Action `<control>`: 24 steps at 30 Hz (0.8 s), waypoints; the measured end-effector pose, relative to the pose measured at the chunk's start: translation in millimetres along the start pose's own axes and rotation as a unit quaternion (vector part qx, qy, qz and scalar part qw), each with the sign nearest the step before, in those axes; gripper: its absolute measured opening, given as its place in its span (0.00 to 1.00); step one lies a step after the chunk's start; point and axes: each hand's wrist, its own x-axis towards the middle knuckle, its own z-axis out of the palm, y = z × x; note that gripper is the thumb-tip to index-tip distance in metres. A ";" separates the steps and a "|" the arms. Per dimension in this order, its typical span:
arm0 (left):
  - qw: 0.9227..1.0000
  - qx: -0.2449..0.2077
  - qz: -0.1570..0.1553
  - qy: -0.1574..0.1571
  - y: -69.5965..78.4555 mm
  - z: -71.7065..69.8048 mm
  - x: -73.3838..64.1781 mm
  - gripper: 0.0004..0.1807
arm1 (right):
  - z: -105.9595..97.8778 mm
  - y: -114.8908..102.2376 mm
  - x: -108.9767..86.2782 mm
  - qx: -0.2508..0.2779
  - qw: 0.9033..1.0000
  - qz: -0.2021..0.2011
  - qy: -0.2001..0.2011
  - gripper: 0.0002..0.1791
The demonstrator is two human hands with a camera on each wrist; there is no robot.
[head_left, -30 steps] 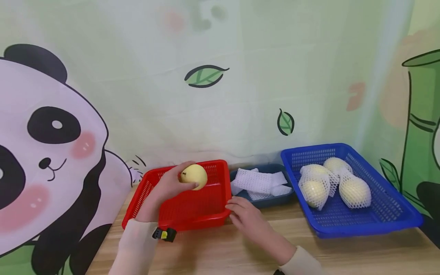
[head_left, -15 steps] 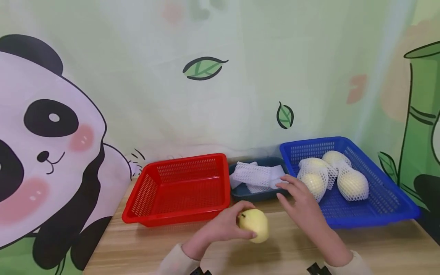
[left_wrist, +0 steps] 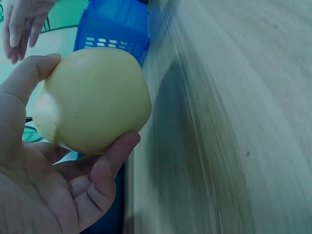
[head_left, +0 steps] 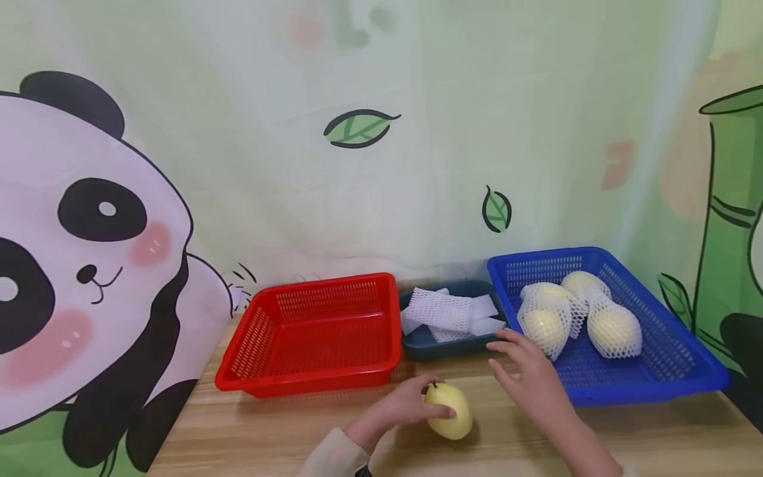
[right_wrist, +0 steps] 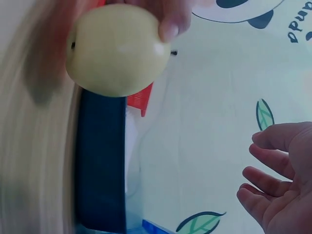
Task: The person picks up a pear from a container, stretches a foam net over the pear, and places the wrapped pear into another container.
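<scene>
My left hand (head_left: 405,404) grips a bare pale-yellow pear (head_left: 450,412) just above the wooden table, its thumb and fingers around the stem end. In the left wrist view the pear (left_wrist: 97,100) has a clear gap to the table surface. Nothing is in my right hand (head_left: 530,377), which hovers right of the pear with its fingers spread and slightly bent. Beyond it, white foam net sleeves (head_left: 450,315) lie in a small dark-blue tray (head_left: 450,349). Several pears in foam nets (head_left: 614,331) rest in the blue basket (head_left: 632,391).
A red basket (head_left: 322,384) with nothing in it stands on the left of the table (head_left: 268,437). The dark tray sits between the red and blue baskets. Behind them hangs a cloth backdrop (head_left: 417,185) with a printed panda and leaves.
The left hand has carried the pear out of the red basket, rightward and down to the table's front. My right hand has moved right, away from the red basket's rim.
</scene>
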 end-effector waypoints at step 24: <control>0.998 -0.021 -0.051 0.026 -5.7 6.7 28.5 0.31 | 13.1 6.7 -27.8 -0.005 1.000 0.000 -0.008 0.17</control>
